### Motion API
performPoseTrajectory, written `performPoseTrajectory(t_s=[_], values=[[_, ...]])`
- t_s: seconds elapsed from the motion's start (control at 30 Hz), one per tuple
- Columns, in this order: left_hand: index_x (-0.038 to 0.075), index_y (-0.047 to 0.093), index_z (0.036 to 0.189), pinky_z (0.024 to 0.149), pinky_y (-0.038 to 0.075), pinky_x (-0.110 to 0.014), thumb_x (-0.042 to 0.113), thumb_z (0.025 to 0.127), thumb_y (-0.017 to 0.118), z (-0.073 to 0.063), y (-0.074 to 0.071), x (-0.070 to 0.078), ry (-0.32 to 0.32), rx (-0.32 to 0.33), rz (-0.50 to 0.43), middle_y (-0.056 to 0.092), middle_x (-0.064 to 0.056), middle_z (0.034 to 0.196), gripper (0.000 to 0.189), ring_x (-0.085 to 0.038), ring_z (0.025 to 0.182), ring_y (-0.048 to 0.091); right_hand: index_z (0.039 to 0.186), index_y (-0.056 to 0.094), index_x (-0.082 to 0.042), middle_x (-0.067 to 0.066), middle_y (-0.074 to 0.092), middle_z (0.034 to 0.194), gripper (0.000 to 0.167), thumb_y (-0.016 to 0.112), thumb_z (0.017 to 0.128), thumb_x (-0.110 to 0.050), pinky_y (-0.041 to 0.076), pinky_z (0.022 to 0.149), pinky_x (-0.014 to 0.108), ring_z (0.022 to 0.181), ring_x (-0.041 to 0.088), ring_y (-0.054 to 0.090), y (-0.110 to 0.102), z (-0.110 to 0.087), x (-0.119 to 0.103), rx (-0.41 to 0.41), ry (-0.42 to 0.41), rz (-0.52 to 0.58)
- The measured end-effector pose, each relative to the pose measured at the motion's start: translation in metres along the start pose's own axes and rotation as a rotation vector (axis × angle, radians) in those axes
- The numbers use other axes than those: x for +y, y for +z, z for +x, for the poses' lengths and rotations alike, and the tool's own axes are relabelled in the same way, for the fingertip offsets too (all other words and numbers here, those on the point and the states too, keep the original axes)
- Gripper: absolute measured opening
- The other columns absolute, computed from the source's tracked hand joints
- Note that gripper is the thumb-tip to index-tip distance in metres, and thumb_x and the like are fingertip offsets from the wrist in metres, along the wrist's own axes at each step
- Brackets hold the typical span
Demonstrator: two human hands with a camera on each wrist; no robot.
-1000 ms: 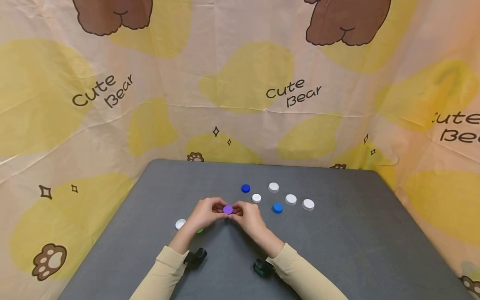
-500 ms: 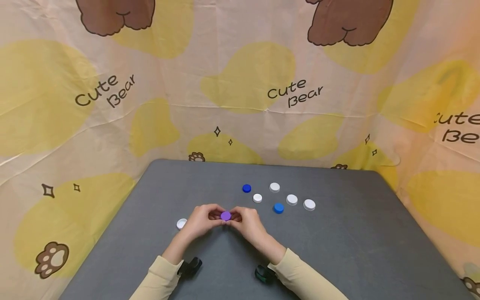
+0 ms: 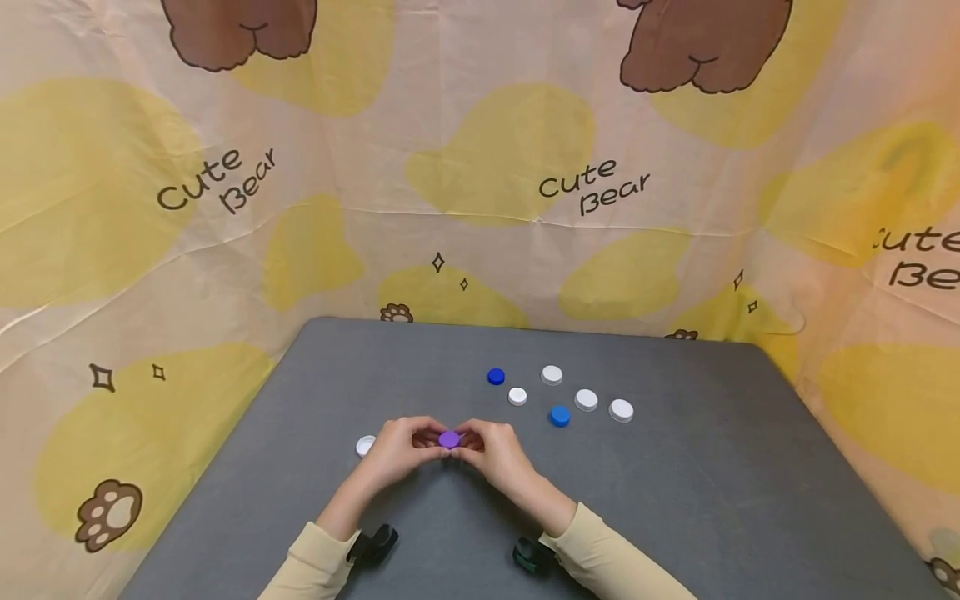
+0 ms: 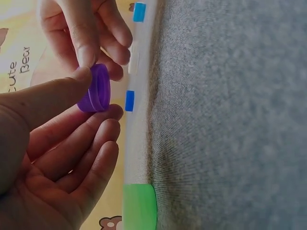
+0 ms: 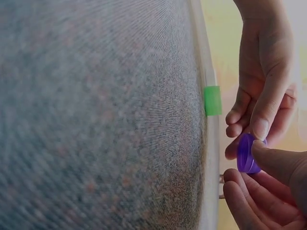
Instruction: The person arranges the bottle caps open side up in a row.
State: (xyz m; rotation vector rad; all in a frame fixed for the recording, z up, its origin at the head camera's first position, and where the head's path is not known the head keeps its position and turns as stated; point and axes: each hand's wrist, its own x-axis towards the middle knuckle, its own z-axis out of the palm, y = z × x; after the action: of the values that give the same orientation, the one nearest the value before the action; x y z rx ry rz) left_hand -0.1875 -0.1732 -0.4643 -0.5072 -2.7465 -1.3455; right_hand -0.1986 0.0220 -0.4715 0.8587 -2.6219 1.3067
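The purple cap is pinched by thumb and fingers of left hand and right hand, above the table. Light, stiff handling is judged; the ribbed side should be gripped. Farther right, the nearer blue cap is noted.

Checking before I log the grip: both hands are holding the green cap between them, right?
Not green: the left hand and right hand hold a purple cap between them, as the left wrist view shows. The green cap sits on the table.

Both hands pinching purple cap; green cap, two blue caps on grey table.
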Motion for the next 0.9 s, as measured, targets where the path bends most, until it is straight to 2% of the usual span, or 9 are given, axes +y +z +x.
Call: performPoseTrajectory(t_s=[0.37, 0.6, 0.9], values=[[0.015, 0.072, 0.096, 0.064, 0.051, -0.02, 0.03, 0.08, 0.076, -0.0052, -0.0031, -0.0015, -0.031, 0.004, -0.061, 0.072, 0.002, 0.083, 0.022, -0.005, 0.072, 0.066, 0.103, 0.07, -0.011, 0.0, 0.073, 0.085, 0.021, 0.071, 0.085, -0.023, 0.051, 0.067, 0.015, 0.074, 0.002, 0.066, -0.0008, 0.0003, 0.0001, -0.012, -0.036, 0.009], [0.015, 0.072, 0.097, 0.064, 0.049, -0.021, 0.036, 0.084, 0.071, -0.0071, -0.0063, -0.0045, -0.037, -0.017, -0.087, 0.072, 0.003, 0.085, 0.025, -0.008, 0.075, 0.065, 0.103, 0.071, -0.013, -0.001, 0.072, 0.084, 0.02, 0.069, 0.087, -0.024, 0.052, 0.066, 0.016, 0.072, 0.002, 0.065, 0.0005, 0.0002, 0.0007, 0.025, -0.075, 0.021], [0.014, 0.071, 0.098, 0.064, 0.048, -0.021, 0.031, 0.087, 0.068, -0.0081, -0.0064, -0.0039, -0.072, -0.024, -0.11, 0.072, -0.001, 0.086, 0.021, -0.011, 0.076, 0.064, 0.1, 0.071, -0.013, -0.003, 0.071, 0.081, 0.017, 0.067, 0.089, -0.025, 0.051, 0.065, 0.016, 0.07, 0.001, 0.063, 0.0, 0.0009, -0.0003, 0.024, -0.084, 0.037]])
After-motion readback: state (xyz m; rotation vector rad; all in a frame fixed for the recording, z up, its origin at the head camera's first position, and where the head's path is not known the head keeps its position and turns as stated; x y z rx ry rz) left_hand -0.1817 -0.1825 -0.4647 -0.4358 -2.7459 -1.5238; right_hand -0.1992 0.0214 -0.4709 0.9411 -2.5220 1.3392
